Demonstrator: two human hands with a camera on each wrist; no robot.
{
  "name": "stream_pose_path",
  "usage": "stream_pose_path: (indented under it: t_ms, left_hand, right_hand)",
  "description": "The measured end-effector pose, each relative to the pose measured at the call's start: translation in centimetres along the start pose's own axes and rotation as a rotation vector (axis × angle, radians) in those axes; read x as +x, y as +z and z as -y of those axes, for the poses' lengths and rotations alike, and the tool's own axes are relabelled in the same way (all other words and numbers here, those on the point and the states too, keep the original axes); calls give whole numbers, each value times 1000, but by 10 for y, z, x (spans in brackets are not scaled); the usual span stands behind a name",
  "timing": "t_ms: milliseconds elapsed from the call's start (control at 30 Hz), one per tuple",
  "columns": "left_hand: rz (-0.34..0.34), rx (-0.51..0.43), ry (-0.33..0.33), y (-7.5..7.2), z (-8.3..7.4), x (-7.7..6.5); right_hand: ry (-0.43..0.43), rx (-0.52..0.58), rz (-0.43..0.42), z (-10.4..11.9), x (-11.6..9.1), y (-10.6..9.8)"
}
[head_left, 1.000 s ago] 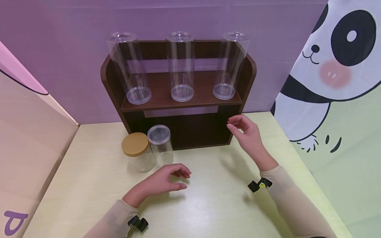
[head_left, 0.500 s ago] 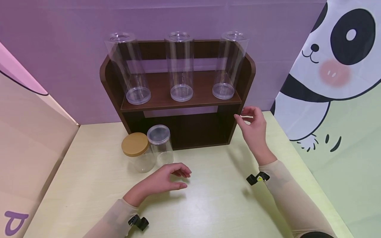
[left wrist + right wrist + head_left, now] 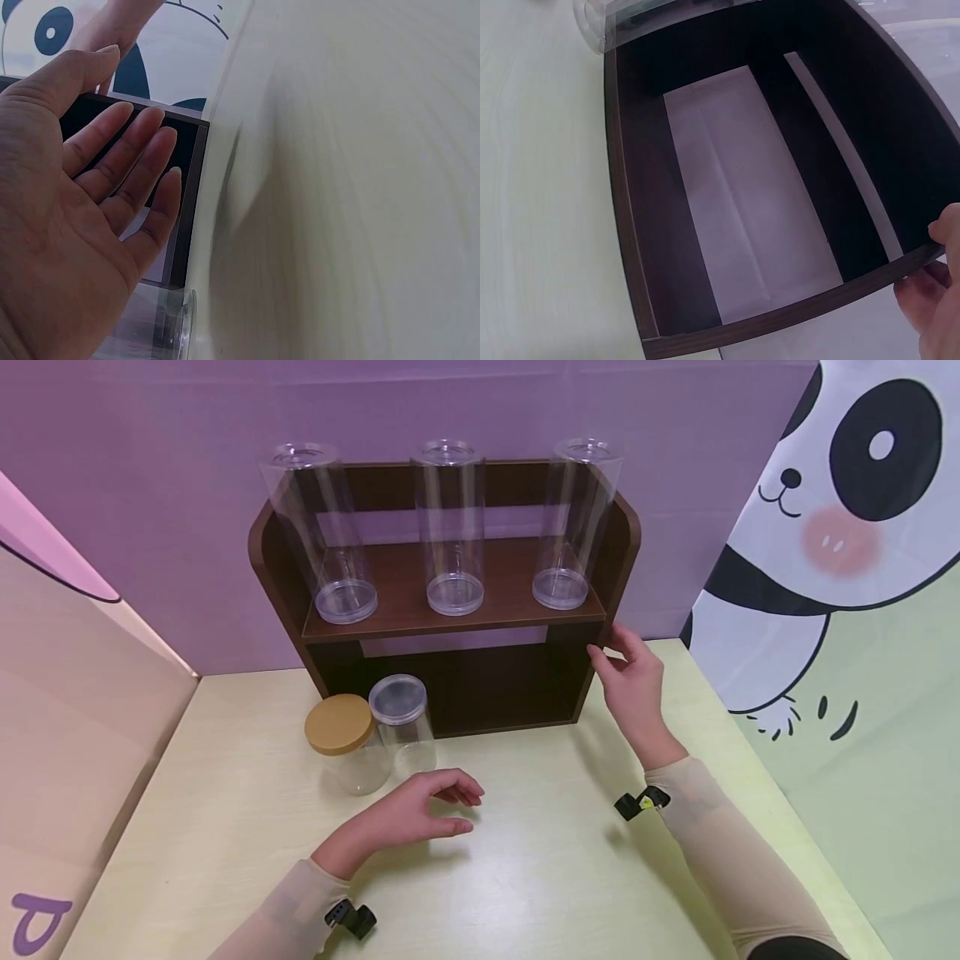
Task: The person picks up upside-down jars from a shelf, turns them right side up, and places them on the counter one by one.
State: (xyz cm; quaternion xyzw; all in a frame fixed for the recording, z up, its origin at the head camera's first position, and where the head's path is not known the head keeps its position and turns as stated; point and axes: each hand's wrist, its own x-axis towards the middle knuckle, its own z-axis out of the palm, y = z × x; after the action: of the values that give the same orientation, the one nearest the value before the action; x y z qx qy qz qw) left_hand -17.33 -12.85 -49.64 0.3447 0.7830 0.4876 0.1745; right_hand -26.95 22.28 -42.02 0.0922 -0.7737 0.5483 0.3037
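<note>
A dark brown two-tier shelf [image 3: 420, 625] stands at the back of the table. My right hand [image 3: 633, 689] is at its right side panel, pinching the front edge. In the right wrist view the thumb [image 3: 946, 229] lies on the inner side and a finger [image 3: 919, 296] on the outer side. Over the table in front, my left hand [image 3: 416, 814] is held with loosely bent fingers and nothing in it. Just behind it are a jar with a tan lid [image 3: 341, 724] and a jar with a clear greyish lid [image 3: 399, 700], side by side.
Three tall clear cylinders, left [image 3: 347, 602], middle [image 3: 455, 593] and right [image 3: 561, 588], stand along the upper tier. A purple backdrop [image 3: 150, 527] rises behind the shelf; a panda-print sheet [image 3: 862, 610] borders the pale table [image 3: 525, 860] on the right.
My right hand has moved right and away from me to the shelf's side panel, and its fingers have closed on the edge. My left hand has stayed almost still.
</note>
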Motion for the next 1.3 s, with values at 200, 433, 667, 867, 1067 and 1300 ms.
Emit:
stream_pose_path:
  t_ms: [200,433,667,867,1067,1300]
  left_hand:
    - [-1,-1,3,1,1,1]
    - [-5,14,28,1,-4,1]
    - [-45,24,62,-7,-25,0]
    - [-117,31,126,-26,-48,-3]
    - [-181,35,147,-53,-67,-7]
    - [-304,51,244,-85,-82,-11]
  right_hand:
    - [-44,-41,-30,-3,-3,3]
    - [-105,-77,-39,-5,-3,4]
    - [-130,-102,-57,-6,-4,6]
    - [-140,-107,-59,-8,-4,8]
    - [-143,-115,-59,-7,-5,7]
    - [-148,-112,-54,-6,-6,7]
